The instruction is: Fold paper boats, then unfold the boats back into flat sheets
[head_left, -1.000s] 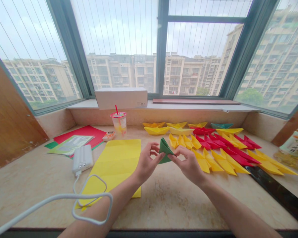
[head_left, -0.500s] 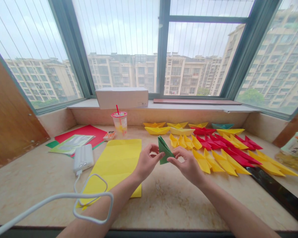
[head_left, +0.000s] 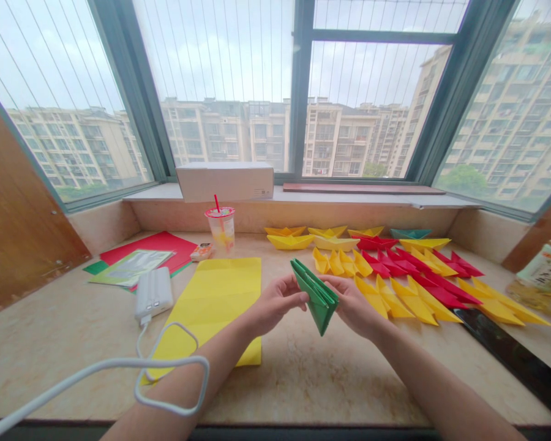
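A folded green paper (head_left: 316,297), triangular with layered upper edges, is held above the counter between both hands. My left hand (head_left: 280,301) grips its left side, thumb laid on the near face. My right hand (head_left: 348,301) closes on its right side, its fingers partly hidden behind the paper. Beneath and left of my left hand lies a creased yellow sheet (head_left: 220,294). To the right of my right hand stand folded yellow paper pieces (head_left: 420,299) and red ones (head_left: 445,289). Several yellow paper boats (head_left: 291,242) line the back.
A white power bank (head_left: 153,294) with a looping white cable (head_left: 96,366) lies at left, beside red sheets (head_left: 179,245). A lidded plastic cup (head_left: 221,229) stands behind. At right are a black phone-like slab (head_left: 509,355) and a bottle (head_left: 544,269). A white box (head_left: 224,184) rests on the sill.
The green paper has turned and come lower and nearer, now pointing downward with its broad face showing. My right hand has shifted behind its right side.
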The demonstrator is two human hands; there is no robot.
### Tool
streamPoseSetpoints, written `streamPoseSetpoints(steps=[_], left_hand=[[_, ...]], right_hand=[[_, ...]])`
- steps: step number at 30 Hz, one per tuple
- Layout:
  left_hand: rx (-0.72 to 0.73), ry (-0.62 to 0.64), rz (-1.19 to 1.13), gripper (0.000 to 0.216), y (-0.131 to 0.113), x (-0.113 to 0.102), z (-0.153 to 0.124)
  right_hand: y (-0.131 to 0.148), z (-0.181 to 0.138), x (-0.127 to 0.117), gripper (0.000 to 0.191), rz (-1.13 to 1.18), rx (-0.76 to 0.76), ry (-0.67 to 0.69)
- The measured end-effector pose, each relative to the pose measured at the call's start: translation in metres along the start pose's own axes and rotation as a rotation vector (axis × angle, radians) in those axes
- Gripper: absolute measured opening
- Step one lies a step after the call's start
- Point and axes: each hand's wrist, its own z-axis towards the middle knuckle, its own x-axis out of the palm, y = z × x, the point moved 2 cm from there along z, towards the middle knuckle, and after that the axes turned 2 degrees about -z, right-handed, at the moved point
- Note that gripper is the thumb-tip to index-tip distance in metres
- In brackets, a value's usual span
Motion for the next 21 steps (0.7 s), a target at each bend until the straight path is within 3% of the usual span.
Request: streamPoseSetpoints(steps=[6, 16, 21], left_hand=[[-0.093, 0.069, 0.059, 0.046, -0.007, -0.001, -0.003], [-0.143, 0.005, 0.072, 0.041, 0.001, -0.015, -0.001], [-0.147, 0.029, 0.071, 0.04, 0.001, -0.016, -0.002]], right_hand=[[0.003, -0.004, 0.003, 0.052, 0.131, 0.069, 0.113], [0.005, -0.005, 0.0, 0.06, 0.106, 0.126, 0.167], [0.004, -0.005, 0.0, 0.051, 0.164, 0.102, 0.163]])
